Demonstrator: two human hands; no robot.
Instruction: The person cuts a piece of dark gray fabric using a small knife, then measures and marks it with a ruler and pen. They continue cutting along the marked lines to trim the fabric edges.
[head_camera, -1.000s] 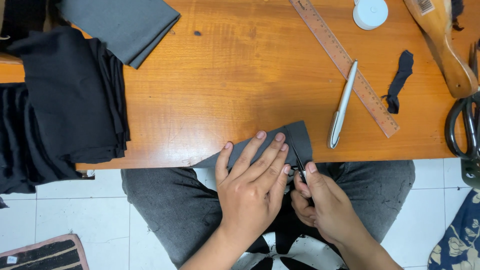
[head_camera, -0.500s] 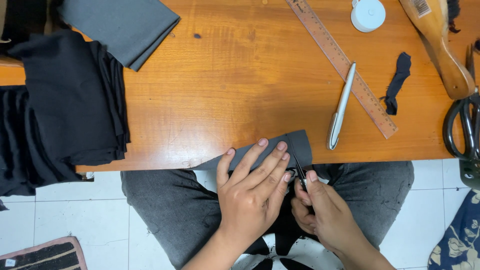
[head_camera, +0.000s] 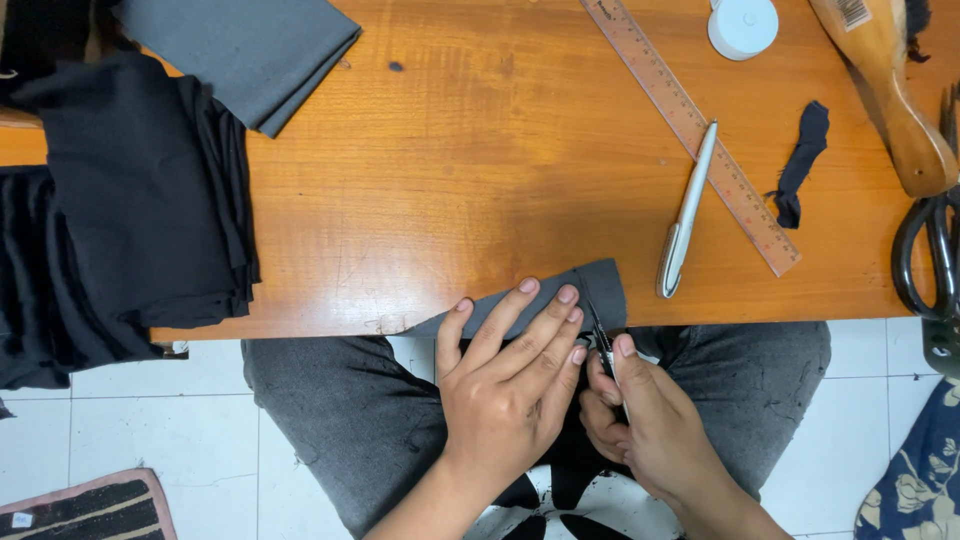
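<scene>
Hands work a small grey fabric piece (head_camera: 590, 290) at the near edge of a wooden table (head_camera: 450, 180). Left hand (head_camera: 505, 385) lies flat, fingers spread over the cloth, pinning it. Right hand (head_camera: 640, 420) pinches a slim dark tool (head_camera: 603, 340) against the cloth's edge. Progress looks early to partial: most of that edge appears unworked. Nearby pen (head_camera: 686, 212) and ruler (head_camera: 690, 125) lie untouched.

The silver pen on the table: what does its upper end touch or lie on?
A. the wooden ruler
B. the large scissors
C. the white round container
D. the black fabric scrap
A: the silver pen lies slanted on the wooden table, and its upper tip overlaps the edge of the wooden ruler, apart from the other things.
</scene>
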